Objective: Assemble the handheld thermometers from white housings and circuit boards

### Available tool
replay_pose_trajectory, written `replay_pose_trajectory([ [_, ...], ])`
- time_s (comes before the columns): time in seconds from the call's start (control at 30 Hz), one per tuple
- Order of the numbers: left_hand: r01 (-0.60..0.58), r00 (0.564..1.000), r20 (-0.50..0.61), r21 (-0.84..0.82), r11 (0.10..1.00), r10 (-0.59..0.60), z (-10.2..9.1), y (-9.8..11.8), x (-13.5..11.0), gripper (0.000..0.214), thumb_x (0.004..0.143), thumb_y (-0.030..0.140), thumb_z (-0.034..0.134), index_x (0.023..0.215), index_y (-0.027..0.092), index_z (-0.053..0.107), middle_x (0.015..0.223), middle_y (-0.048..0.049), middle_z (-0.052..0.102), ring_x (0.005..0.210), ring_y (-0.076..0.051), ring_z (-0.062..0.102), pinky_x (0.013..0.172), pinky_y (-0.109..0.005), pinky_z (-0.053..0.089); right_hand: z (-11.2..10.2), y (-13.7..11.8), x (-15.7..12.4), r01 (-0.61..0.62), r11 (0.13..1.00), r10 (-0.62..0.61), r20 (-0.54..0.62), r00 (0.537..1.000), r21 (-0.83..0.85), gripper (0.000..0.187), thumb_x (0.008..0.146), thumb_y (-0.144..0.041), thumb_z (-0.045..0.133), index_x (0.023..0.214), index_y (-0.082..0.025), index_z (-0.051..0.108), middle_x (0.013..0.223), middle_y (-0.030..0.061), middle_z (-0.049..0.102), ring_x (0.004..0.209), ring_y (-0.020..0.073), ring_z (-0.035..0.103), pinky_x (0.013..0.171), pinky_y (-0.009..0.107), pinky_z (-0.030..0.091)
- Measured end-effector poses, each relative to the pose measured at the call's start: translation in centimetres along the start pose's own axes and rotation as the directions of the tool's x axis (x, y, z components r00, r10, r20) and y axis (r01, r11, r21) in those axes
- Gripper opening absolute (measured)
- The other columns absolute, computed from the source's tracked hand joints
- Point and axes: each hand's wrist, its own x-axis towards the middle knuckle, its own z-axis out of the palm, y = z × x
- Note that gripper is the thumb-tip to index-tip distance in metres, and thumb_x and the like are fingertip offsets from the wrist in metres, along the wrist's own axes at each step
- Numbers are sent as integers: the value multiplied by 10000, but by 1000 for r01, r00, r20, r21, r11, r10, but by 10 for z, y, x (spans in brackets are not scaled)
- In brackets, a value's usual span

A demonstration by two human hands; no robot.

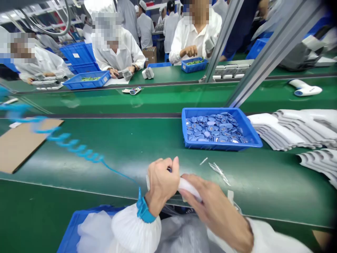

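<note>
My left hand [163, 181] is closed around one end of a white plastic casing [190, 188], low over the front of the bench. A small dark blue bit shows between my left thumb and fingers, too small to make out. On the casing's other, narrower end, my right hand [214, 205] grips with thumb and fingers. Most of the casing is hidden by both hands. A blue wrist strap [144, 209] circles my left wrist, and its coiled cord [79, 149] runs off to the left. Ahead stands a blue tray [216, 144] with many small blue oval pieces [207, 123].
White casing shells [286, 126] lie stacked at the right. Thin clear strips [219, 172] lie near my right hand. Cardboard [26, 144] rests at the left. A slanted metal post [268, 56] rises behind the tray. Co-workers [116, 52] sit across the green line [158, 100].
</note>
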Motion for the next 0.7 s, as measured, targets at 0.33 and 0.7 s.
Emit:
replay_pose_trajectory([
  [0.33,-120,990,-105,-267,956,95,-24,-17,5,353,951,429,542,681,202,558,842,-60,658,801,-189,586,758,-318,448,2,2,25,-578,523,428,393,814,627,517,934,-657,415,742,-202,566,443,-78,353,356,73,210,350,217,143],
  [0.7,27,995,-94,21,999,-25,13,0,68,515,953,365,402,500,193,228,504,11,285,528,-123,264,583,-312,244,33,-8,44,-156,920,172,12,985,-360,401,1044,-386,320,976,-177,655,700,107,698,627,248,684,535,294,323],
])
